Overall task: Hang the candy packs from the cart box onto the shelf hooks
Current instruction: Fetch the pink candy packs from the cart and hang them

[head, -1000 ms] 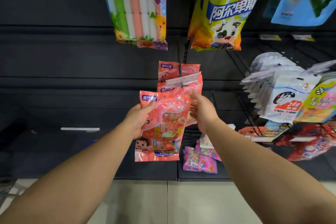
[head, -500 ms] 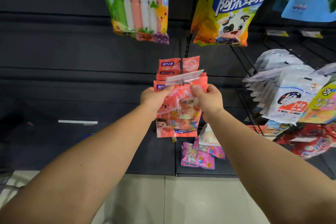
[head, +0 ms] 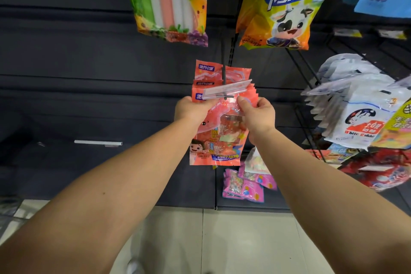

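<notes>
I hold an orange-pink candy pack [head: 219,140] up against the dark shelf wall, its top edge at the tip of a black shelf hook [head: 225,82] that carries a clear price tag holder [head: 226,91]. My left hand [head: 191,110] pinches the pack's top left corner. On the other side, my right hand [head: 255,118] pinches its top right edge. Several packs of the same kind [head: 208,73] hang behind on that hook. The cart box is out of view.
A striped candy bag [head: 171,0] and a yellow cow-print bag [head: 282,6] hang above. White rabbit-candy packs [head: 353,104] and red packs [head: 382,169] hang at right. Pink packs [head: 244,184] hang low, above pale floor tiles [head: 222,240].
Both hands raised the candy pack from below the hook up to its tip, and my right hand took hold of the pack's top right edge.
</notes>
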{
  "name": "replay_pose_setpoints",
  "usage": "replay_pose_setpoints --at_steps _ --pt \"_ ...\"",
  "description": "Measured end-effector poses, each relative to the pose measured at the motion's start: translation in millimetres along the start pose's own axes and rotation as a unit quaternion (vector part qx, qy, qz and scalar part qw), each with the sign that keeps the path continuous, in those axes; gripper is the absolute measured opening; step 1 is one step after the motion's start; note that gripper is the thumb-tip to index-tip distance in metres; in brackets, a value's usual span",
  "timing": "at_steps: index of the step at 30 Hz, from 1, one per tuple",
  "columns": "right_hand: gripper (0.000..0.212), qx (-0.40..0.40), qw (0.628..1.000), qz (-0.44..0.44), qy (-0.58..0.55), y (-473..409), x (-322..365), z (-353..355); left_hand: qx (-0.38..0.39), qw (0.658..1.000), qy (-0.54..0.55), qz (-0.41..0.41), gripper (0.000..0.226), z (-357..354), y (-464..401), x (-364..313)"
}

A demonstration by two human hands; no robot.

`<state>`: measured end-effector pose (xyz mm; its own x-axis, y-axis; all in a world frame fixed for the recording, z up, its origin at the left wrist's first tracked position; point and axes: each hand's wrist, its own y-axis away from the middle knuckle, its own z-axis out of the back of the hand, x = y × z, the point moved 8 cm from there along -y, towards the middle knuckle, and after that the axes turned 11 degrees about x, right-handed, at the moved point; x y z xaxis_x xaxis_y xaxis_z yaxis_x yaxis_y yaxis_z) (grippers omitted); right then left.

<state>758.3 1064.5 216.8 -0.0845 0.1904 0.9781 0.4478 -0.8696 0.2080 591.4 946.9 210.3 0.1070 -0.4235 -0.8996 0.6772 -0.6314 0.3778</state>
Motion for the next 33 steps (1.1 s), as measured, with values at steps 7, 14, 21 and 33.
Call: replay_pose_setpoints --at_steps 7,14,21,33 --pt "0.032 -0.074 0.994 0.005 0.077 -2.1 4.4 5.5 -0.033 0.999 -0.039 -0.004 0.054 5.3 -0.3 -1.4" --pt "0.028 -0.123 0.968 0.043 0.213 26.2 -5.0 -4.9 -0.054 0.979 -0.195 0.015 0.089 41.4 15.9 25.2" --pt "0.030 0.096 0.911 0.059 0.396 61.5 -29.4 -127.3 -0.054 0.935 -0.352 0.003 0.072 130.1 44.8 56.4" --pt "0.061 0.409 0.648 0.195 0.612 300.5 -82.5 -537.8 -0.176 0.854 -0.465 0.154 0.065 521.6 203.8 219.3"
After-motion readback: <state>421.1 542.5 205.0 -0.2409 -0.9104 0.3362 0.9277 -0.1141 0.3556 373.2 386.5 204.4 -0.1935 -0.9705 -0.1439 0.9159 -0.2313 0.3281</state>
